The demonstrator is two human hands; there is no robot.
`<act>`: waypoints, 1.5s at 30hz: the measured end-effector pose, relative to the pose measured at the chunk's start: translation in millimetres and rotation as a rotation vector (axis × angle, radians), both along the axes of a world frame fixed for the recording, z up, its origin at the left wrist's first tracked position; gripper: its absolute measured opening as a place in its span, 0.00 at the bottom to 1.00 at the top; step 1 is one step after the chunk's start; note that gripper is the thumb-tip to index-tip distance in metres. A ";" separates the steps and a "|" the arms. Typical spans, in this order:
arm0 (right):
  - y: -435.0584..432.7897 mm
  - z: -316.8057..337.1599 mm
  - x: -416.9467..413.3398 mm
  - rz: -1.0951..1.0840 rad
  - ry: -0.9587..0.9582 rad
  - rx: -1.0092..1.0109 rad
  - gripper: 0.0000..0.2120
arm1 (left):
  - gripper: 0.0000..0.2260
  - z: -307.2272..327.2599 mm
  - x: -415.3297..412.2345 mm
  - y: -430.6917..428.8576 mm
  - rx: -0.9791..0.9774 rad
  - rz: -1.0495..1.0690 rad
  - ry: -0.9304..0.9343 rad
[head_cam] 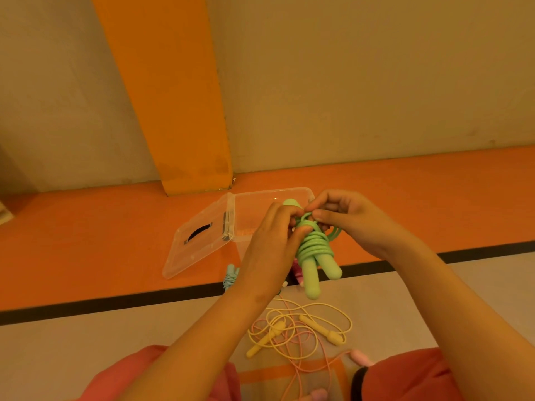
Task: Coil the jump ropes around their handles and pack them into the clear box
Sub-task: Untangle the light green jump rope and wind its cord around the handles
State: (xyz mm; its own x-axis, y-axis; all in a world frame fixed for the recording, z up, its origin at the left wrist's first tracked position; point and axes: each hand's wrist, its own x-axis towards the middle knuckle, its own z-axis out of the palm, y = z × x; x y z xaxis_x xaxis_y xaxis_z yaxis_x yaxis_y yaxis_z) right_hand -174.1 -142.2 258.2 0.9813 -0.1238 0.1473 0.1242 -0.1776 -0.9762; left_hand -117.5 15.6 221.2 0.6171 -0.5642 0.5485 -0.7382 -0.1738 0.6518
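orange floor | left hand grips, right hand pinches green rope | yellow rope, pink rope uncoiled | clear box looks empty

Mint-green rubber jump rope; pale-yellow cord jump rope; pink one; light-blue one. Clear plastic box, black lid handle. Orange floor strip, black line, orange pillar, beige wall.

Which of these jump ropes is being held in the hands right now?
The green jump rope: the left hand and right hand hold it, cord wound in a bundle. The yellow jump rope and pink jump rope lie loose and tangled on the floor.
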 end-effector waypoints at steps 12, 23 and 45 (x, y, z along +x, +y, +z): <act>6.2 0.2 0.8 -0.055 -0.041 -0.047 0.05 | 0.06 -1.6 6.8 -3.6 0.005 0.032 -0.086; 15.2 -4.8 4.7 -0.141 -0.050 -0.003 0.08 | 0.10 0.2 1.1 -2.7 0.038 0.060 -0.034; 11.9 -2.9 4.3 -0.068 0.031 0.013 0.15 | 0.08 -3.0 10.4 -0.5 -0.002 0.204 -0.102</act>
State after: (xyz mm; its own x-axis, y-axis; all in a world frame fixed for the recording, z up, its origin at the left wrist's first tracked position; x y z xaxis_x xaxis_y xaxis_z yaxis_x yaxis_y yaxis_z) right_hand -169.8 -130.4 255.4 0.9745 -0.1924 0.1152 0.0821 -0.1718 -0.9817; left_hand -107.1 15.1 218.2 0.6597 -0.4323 0.6147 -0.7499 -0.3248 0.5764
